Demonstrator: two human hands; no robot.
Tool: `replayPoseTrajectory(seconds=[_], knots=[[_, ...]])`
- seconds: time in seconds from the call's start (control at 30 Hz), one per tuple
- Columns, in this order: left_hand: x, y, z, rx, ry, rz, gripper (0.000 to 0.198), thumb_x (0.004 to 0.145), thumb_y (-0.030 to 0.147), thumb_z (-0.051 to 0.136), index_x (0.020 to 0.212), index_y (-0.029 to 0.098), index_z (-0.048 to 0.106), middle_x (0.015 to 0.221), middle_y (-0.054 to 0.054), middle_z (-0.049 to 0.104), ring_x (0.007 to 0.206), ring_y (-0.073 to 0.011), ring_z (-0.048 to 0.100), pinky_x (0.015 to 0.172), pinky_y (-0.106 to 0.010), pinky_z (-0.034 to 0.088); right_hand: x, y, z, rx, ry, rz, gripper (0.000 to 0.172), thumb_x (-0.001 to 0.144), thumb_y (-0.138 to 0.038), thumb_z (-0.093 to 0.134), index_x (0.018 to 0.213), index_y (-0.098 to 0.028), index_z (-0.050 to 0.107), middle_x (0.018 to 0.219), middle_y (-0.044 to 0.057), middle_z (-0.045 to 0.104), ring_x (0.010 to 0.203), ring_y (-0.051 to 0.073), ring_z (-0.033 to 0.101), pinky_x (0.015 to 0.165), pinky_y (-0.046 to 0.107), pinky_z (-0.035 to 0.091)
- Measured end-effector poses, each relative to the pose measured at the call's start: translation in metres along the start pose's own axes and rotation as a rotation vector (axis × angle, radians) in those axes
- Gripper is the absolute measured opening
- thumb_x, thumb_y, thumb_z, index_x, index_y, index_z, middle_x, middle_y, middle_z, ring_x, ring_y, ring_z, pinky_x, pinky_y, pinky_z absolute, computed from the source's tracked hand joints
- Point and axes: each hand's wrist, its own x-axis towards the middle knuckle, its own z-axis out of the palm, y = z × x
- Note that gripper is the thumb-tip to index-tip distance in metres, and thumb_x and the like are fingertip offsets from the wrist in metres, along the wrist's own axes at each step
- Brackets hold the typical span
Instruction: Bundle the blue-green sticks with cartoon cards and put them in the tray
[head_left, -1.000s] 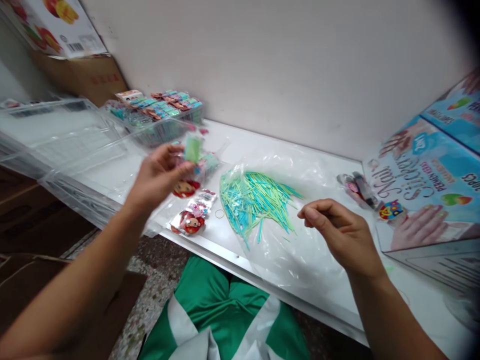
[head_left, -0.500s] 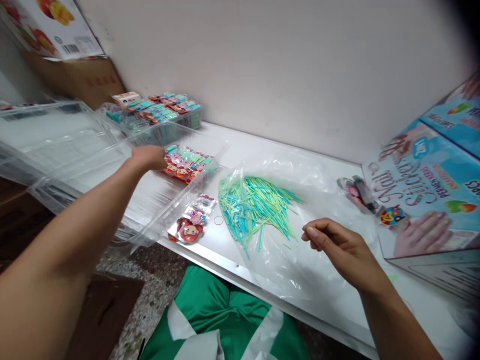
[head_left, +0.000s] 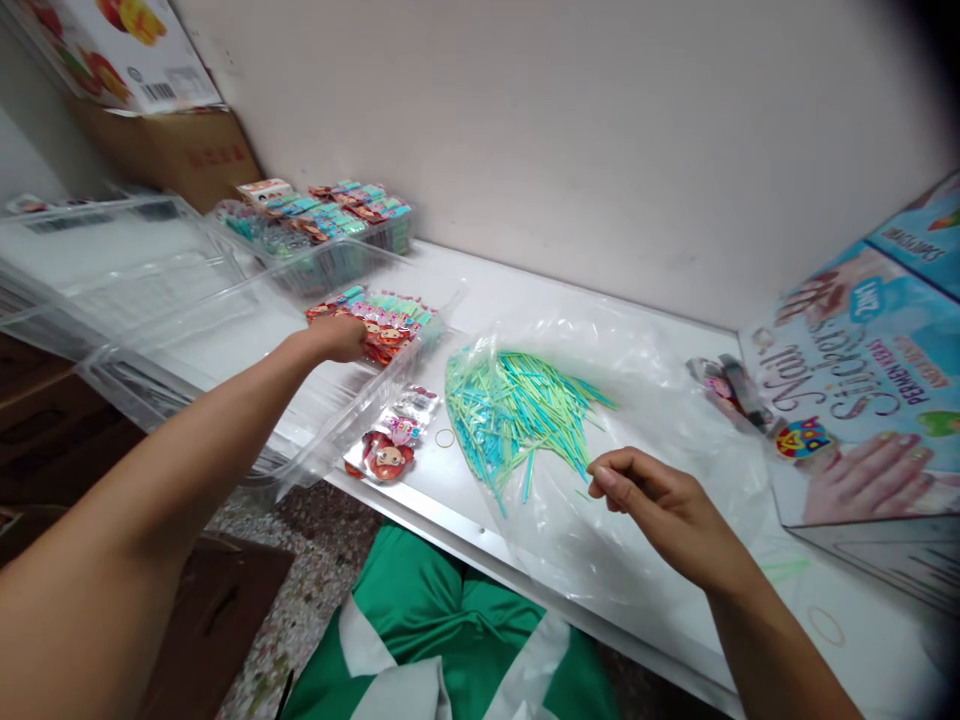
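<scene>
My left hand [head_left: 343, 338] reaches over a row of printed foil packets [head_left: 386, 335] inside a clear plastic bin [head_left: 330, 440]. Its fingers point down among the packets and are mostly hidden. My right hand [head_left: 649, 490] hovers at the lower right end of a heap of thin green and blue sticks [head_left: 525, 400]. Thumb and fingertips are pinched together close to the stick ends, with nothing visible between them. The heap lies on a crumpled clear plastic bag [head_left: 675, 430]. Two or so loose packets [head_left: 390, 455] rest on the table beside the bin.
Another clear bin [head_left: 337, 265], full of packets, stands against the wall. Empty-looking clear trays [head_left: 112, 260] are at the left. A blue printed box [head_left: 862, 370] stands at the right, with a dark-handled item [head_left: 739, 390] before it. A rubber band [head_left: 445, 438] lies on the table.
My left hand has moved right, over the packets in the bin. My right hand has shifted slightly left toward the stick ends, still pinched.
</scene>
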Motion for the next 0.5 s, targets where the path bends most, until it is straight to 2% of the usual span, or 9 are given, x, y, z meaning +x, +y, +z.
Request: replayPoseTrajectory(seconds=[0.07,0.13,0.2,0.23,0.3,0.33,0.37,0.43,0.5], knots=[[-0.013,0.006,-0.021,0.072,-0.008,-0.039,0.014,0.071,0.021,0.059,0.066,0.009,0.065,0.063,-0.004,0.062,0.064,-0.0137,0.052,0.065,-0.021,0.035,-0.001,0.001,0.003,0.001,-0.015,0.002,0.021,0.088,-0.038,0.05,0.086,-0.02,0.06,0.078,0.003,0.062,0.069,0.014,0.056,0.06,0.024,0.047],[-0.038,0.024,-0.042,0.073,0.065,-0.027,0.021,0.077,0.028,0.053,0.081,0.011,0.066,0.071,-0.005,0.064,0.064,-0.0144,0.051,0.063,-0.023,0.035,-0.001,0.001,0.006,0.006,-0.02,0.001,0.02,0.088,-0.038,0.05,0.087,-0.02,0.06,0.078,0.002,0.061,0.07,0.014,0.056,0.06,0.024,0.047],[-0.072,0.052,-0.052,-0.036,0.162,0.062,0.032,0.085,0.036,0.043,0.089,0.012,0.065,0.071,-0.003,0.062,0.063,-0.0137,0.05,0.062,-0.024,0.036,0.0,0.0,0.01,0.014,-0.017,0.0,0.019,0.088,-0.038,0.05,0.086,-0.021,0.059,0.078,0.002,0.061,0.07,0.013,0.056,0.06,0.024,0.046],[-0.091,0.068,-0.05,-0.137,0.152,0.144,0.036,0.087,0.038,0.039,0.089,0.012,0.064,0.071,-0.003,0.062,0.064,-0.0135,0.051,0.063,-0.024,0.037,0.001,-0.001,0.012,0.018,-0.013,-0.003,0.019,0.088,-0.038,0.05,0.086,-0.021,0.059,0.078,0.002,0.061,0.07,0.013,0.056,0.06,0.023,0.046],[-0.125,0.098,-0.032,-0.251,0.035,0.257,0.037,0.09,0.038,0.034,0.091,0.014,0.064,0.073,-0.003,0.063,0.066,-0.0144,0.054,0.064,-0.024,0.039,0.0,-0.003,0.015,0.022,-0.007,-0.016,0.019,0.088,-0.038,0.05,0.086,-0.021,0.059,0.078,0.001,0.061,0.069,0.013,0.056,0.06,0.024,0.046],[-0.138,0.109,-0.017,-0.234,-0.046,0.287,0.037,0.09,0.038,0.034,0.092,0.016,0.064,0.076,-0.004,0.065,0.07,-0.0158,0.056,0.066,-0.025,0.04,0.0,-0.004,0.017,0.019,-0.007,-0.025,0.019,0.088,-0.037,0.049,0.086,-0.021,0.059,0.078,0.001,0.061,0.069,0.013,0.056,0.06,0.024,0.045],[-0.147,0.117,0.001,-0.19,-0.07,0.275,0.035,0.09,0.037,0.035,0.095,0.017,0.063,0.083,-0.007,0.066,0.077,-0.0183,0.058,0.07,-0.027,0.041,-0.001,-0.005,0.018,0.013,-0.009,-0.034,0.019,0.089,-0.037,0.049,0.085,-0.021,0.059,0.078,0.001,0.061,0.07,0.013,0.056,0.06,0.024,0.045],[-0.153,0.124,0.038,-0.049,-0.036,0.173,0.036,0.089,0.036,0.036,0.105,0.014,0.06,0.099,-0.013,0.065,0.095,-0.0248,0.056,0.079,-0.032,0.042,-0.004,-0.007,0.02,-0.006,-0.022,-0.05,0.02,0.089,-0.036,0.048,0.085,-0.021,0.059,0.078,0.001,0.061,0.071,0.013,0.056,0.061,0.024,0.045],[-0.148,0.122,0.069,0.081,0.009,0.033,0.04,0.087,0.039,0.04,0.109,0.011,0.057,0.11,-0.018,0.06,0.105,-0.0302,0.051,0.082,-0.037,0.041,-0.008,-0.008,0.022,-0.025,-0.036,-0.065,0.021,0.09,-0.036,0.046,0.085,-0.021,0.059,0.077,0.001,0.062,0.071,0.014,0.057,0.062,0.025,0.045]])
